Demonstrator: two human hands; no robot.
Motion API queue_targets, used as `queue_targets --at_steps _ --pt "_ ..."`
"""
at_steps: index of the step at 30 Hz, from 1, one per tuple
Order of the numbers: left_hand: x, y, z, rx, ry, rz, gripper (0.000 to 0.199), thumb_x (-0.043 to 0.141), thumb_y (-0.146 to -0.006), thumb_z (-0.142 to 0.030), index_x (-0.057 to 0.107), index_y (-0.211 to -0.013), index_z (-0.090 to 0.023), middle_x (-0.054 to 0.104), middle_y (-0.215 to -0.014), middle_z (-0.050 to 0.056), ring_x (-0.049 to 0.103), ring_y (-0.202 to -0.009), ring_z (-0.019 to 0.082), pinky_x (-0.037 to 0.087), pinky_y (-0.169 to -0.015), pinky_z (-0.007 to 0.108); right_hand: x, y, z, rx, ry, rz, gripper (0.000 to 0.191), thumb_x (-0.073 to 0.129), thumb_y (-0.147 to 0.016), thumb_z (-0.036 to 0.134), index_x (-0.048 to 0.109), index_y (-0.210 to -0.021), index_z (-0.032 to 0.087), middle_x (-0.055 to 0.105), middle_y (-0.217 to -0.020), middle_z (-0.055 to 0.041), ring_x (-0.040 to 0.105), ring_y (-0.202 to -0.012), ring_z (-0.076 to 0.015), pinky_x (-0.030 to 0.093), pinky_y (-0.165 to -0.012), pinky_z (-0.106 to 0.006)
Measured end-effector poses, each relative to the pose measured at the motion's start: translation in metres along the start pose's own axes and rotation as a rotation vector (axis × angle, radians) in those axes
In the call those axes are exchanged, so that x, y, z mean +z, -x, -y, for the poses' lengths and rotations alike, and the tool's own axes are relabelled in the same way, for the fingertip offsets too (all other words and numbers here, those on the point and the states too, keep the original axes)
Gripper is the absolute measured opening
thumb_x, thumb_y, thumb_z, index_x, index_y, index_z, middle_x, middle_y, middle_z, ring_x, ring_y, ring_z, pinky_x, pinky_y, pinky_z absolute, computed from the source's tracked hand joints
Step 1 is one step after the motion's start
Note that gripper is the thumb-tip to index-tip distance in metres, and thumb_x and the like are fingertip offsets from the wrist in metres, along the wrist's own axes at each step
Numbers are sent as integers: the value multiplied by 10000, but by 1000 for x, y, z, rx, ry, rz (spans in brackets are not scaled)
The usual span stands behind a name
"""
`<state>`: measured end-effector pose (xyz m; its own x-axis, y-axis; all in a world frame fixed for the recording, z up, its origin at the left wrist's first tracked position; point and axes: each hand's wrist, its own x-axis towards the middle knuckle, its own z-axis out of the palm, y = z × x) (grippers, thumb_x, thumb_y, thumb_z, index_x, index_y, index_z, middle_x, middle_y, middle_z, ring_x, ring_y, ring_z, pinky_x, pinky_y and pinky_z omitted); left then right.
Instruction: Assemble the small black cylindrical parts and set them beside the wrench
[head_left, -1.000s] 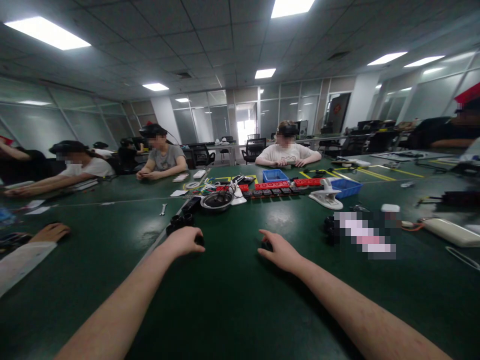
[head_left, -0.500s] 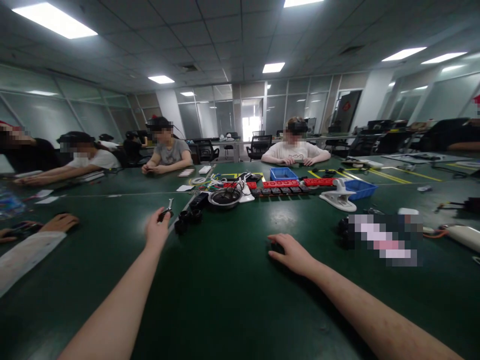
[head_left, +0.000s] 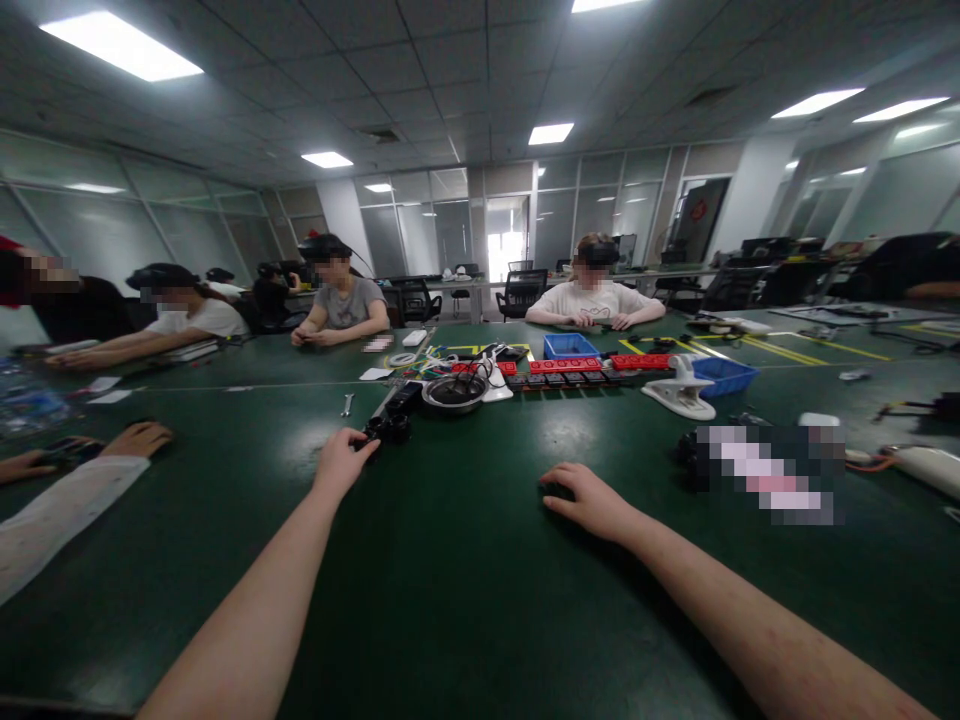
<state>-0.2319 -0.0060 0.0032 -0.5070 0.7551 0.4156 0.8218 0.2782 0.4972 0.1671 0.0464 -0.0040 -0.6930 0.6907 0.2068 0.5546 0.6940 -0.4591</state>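
My left hand (head_left: pixel 343 462) is at the black round parts (head_left: pixel 391 429) on the green table (head_left: pixel 450 560), its fingers at their left edge; whether it grips one is hard to tell. Just beyond that hand a small metal wrench (head_left: pixel 348 405) lies on the table. My right hand (head_left: pixel 585 497) rests on the table right of centre, fingers curved and apart, with nothing visible in it. A round black dish with a metal rim (head_left: pixel 454 394) sits beyond the black parts.
Red and black socket-like strips (head_left: pixel 566 366) run across the middle, near a blue bin (head_left: pixel 570 346) and another blue bin (head_left: pixel 721 376). A white stand (head_left: pixel 681 390) is at right. A person's sleeved arm (head_left: pixel 75 515) reaches in at left; others sit around the table.
My left hand has let go of the wrench, which now lies on the table, and has moved right to the black round parts. My right hand has hardly moved.
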Motion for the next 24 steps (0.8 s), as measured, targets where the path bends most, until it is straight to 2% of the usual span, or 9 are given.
queue_targets --at_steps 5,9,10,11,14,17,20,22,24 --pt "2 3 -3 -28 -3 14 389 570 -712 -366 483 -997 -115 585 -1001 103 559 -936 227 437 -786 318 1 -1 -2 -10 -12 0 291 543 -753 340 607 -992 187 572 -1013 -77 505 -957 -221 390 -857 -369" --pt "-3 9 -10 2 -30 -55 599 585 -691 -422 386 -1155 -100 494 -1157 160 461 -1081 308 393 -872 418 2 2 1 -10 -18 -48 269 562 -735 337 613 -966 209 595 -986 -56 529 -935 -222 418 -845 -362" --pt "-5 11 -15 56 -75 -185 694 577 -683 -460 324 -1220 -99 427 -1231 177 393 -1142 340 351 -917 458 1 3 3 -5 -17 -82 269 564 -732 337 609 -970 221 602 -977 -47 535 -931 -220 425 -845 -351" --pt "-5 15 -22 99 -72 -225 743 549 -706 -463 233 -1282 -115 325 -1317 171 304 -1207 344 280 -979 466 -3 3 4 9 -10 -122 279 560 -735 341 595 -992 239 602 -983 -37 535 -939 -214 428 -850 -336" --pt "1 34 -54 378 -20 -236 720 427 -771 -489 117 -1341 -177 195 -1404 96 214 -1257 336 169 -1056 419 -27 4 5 85 45 -299 319 498 -778 348 526 -1087 272 555 -1086 -27 467 -1056 -210 360 -936 -328" --pt "18 69 -97 735 5 62 702 426 -775 -510 152 -1347 -208 205 -1409 79 200 -1271 313 128 -1065 438 -70 9 -6 246 155 -611 334 490 -780 340 520 -1090 218 551 -1101 -48 463 -1062 -227 346 -935 -335" --pt "35 102 -129 897 25 437 725 389 -788 -542 92 -1363 -215 155 -1431 71 153 -1292 282 146 -1050 459 -114 21 -31 509 200 -764 382 431 -798 357 503 -1101 136 572 -1034 -116 507 -987 -255 383 -862 -385" --pt "40 113 -138 943 20 593 700 379 -790 -553 110 -1359 -247 151 -1433 51 143 -1298 265 128 -1051 459 -134 27 -49 790 292 -691 494 488 -746 456 492 -1122 136 559 -1053 -147 507 -985 -288 396 -822 -396" --pt "40 114 -139 866 32 632 701 364 -790 -571 114 -1359 -245 153 -1432 59 141 -1299 260 139 -1047 458 -146 30 -66 934 385 -546 654 539 -664 559 464 -1160 140 518 -1118 -187 477 -1017 -345 387 -803 -446"
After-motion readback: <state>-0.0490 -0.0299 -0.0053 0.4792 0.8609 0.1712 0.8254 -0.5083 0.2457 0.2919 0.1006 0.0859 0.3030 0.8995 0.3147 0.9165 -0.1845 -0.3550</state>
